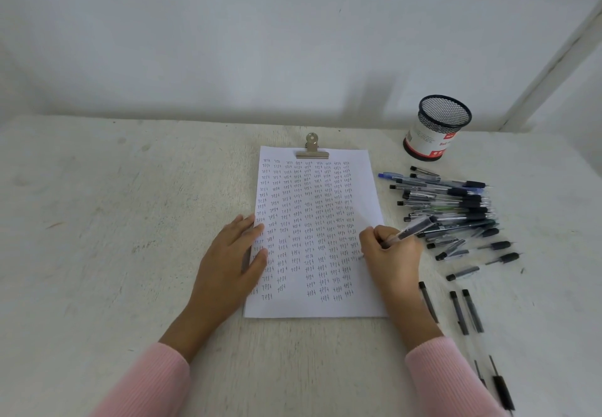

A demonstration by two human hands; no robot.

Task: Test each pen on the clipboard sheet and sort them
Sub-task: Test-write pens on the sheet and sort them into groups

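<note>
Pen pinched in the fingers of my right hand, its tip down on the right side of the sheet, barrel slanting up and away to the right. My left hand lies flat and open on the sheet's left edge, gripping nothing. Columns of the word "test" cover most of the paper, which sits on the desk under a metal clip at its far end. Right of the sheet is a pile of pens, with a few loose ones nearer me. A mesh pen cup stands beyond the pile.
</note>
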